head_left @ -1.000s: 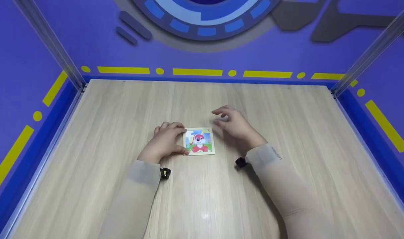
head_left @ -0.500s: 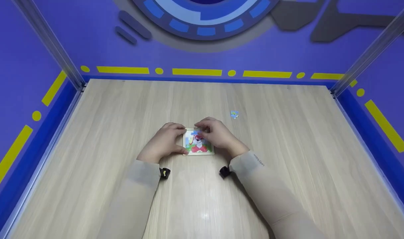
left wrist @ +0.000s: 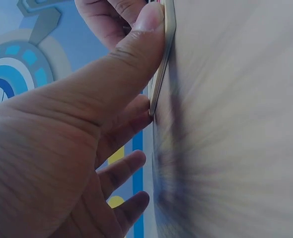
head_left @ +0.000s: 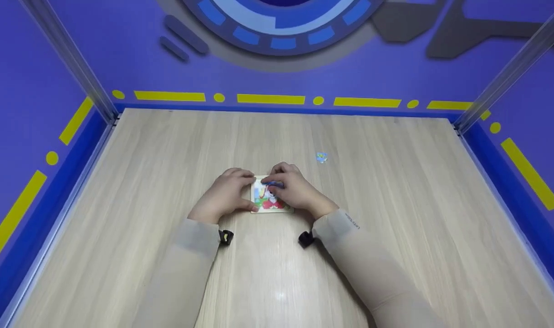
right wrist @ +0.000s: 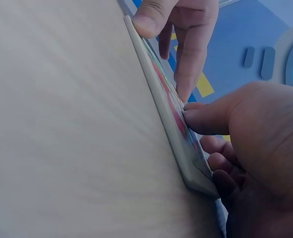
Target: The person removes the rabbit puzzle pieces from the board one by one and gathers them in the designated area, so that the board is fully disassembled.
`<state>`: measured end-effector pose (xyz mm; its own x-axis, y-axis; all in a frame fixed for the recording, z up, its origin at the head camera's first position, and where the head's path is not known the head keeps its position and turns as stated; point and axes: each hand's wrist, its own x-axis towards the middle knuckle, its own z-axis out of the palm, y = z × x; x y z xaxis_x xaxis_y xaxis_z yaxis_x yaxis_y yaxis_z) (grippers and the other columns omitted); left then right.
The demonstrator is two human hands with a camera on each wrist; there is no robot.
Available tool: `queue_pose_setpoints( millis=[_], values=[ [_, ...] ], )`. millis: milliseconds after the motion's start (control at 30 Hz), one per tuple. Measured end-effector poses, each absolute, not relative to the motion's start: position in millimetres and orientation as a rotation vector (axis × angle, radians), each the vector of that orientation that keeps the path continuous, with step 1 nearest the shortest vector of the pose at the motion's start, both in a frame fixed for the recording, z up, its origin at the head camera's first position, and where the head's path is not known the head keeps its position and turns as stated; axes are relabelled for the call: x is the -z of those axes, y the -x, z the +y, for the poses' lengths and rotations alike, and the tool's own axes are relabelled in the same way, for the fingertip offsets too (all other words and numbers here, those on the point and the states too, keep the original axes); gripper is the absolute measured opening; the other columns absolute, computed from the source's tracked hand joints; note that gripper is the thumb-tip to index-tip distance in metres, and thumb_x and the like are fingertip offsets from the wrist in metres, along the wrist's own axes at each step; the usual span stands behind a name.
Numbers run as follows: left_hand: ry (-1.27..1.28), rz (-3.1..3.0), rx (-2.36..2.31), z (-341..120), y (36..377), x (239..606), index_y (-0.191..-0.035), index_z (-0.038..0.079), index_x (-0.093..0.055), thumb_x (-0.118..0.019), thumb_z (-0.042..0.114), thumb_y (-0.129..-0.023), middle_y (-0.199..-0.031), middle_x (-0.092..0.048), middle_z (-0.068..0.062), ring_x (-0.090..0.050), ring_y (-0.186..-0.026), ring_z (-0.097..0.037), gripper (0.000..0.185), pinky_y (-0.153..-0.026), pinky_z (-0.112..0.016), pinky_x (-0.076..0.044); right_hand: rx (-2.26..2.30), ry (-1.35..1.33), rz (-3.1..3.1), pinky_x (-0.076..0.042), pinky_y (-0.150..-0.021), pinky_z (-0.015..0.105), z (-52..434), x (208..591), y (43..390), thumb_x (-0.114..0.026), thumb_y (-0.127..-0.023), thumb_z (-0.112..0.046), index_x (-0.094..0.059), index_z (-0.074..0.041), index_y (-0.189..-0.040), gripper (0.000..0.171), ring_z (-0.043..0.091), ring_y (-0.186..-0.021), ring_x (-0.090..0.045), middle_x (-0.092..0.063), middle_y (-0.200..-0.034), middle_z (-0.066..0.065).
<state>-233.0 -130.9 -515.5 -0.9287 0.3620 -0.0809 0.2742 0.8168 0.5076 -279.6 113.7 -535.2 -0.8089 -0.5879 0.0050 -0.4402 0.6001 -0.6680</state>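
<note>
A small square jigsaw puzzle with a pale frame lies on the table, showing a red and white cartoon animal. My left hand holds its left side, thumb at the near corner and fingers at the far one. In the left wrist view, the left thumb presses on the frame's edge. Above the puzzle's upper part, my right hand pinches a blue puzzle piece between thumb and fingers. That hand covers the puzzle's right side. A loose light-blue puzzle piece lies beyond the right hand.
The wood-grain table is enclosed by purple-blue panels with yellow marks at the back and both sides. Metal posts stand at the two far corners.
My right hand has come left and nearer, away from the loose piece and onto the puzzle, and now pinches a blue piece there. The left hand has stayed put.
</note>
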Motion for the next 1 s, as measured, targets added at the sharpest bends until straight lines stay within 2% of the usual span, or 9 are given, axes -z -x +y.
queue_pose_setpoints(
  millis=[233,533,767,1000],
  values=[
    [-0.475,2.825,-0.745,-130.7,231.7,515.0,-0.158,0.009,-0.067,-0.099,0.044,-0.085,-0.171,-0.058,-0.010,-0.040,-0.169,-0.037,0.087,-0.142,-0.063,-0.032,1.005,0.840,2.608,-0.047,-0.126,0.056,113.5,534.9,280.2,-0.072,-0.110,-0.015,-0.081,-0.016,-0.135,0.027,0.035,-0.139,-0.049,-0.061,-0.149,0.010],
    [-0.470,2.835,-0.725,-130.9,232.3,513.9,-0.158,0.011,-0.067,-0.099,0.044,-0.086,-0.172,-0.058,-0.009,-0.040,-0.169,-0.037,0.086,-0.141,-0.065,-0.032,1.048,0.860,2.617,-0.049,-0.125,0.055,114.6,534.7,278.8,-0.072,-0.109,-0.011,-0.082,-0.017,-0.133,0.027,0.034,-0.140,-0.050,-0.062,-0.148,0.008],
    [-0.472,2.833,-0.721,-130.5,232.8,515.2,-0.159,0.013,-0.067,-0.099,0.045,-0.085,-0.172,-0.058,-0.008,-0.040,-0.168,-0.037,0.087,-0.140,-0.066,-0.031,1.032,0.919,2.635,-0.052,-0.122,0.055,115.1,536.9,279.6,-0.073,-0.109,-0.012,-0.080,-0.015,-0.137,0.028,0.035,-0.137,-0.054,-0.068,-0.145,0.010],
    [-0.468,2.833,-0.726,-131.2,232.9,516.7,-0.158,0.011,-0.067,-0.099,0.044,-0.085,-0.171,-0.058,-0.009,-0.040,-0.168,-0.037,0.086,-0.141,-0.066,-0.030,1.063,0.878,2.631,-0.052,-0.124,0.052,115.3,538.2,281.2,-0.075,-0.109,-0.017,-0.075,-0.010,-0.141,0.032,0.032,-0.137,-0.058,-0.073,-0.145,0.008]
  ],
)
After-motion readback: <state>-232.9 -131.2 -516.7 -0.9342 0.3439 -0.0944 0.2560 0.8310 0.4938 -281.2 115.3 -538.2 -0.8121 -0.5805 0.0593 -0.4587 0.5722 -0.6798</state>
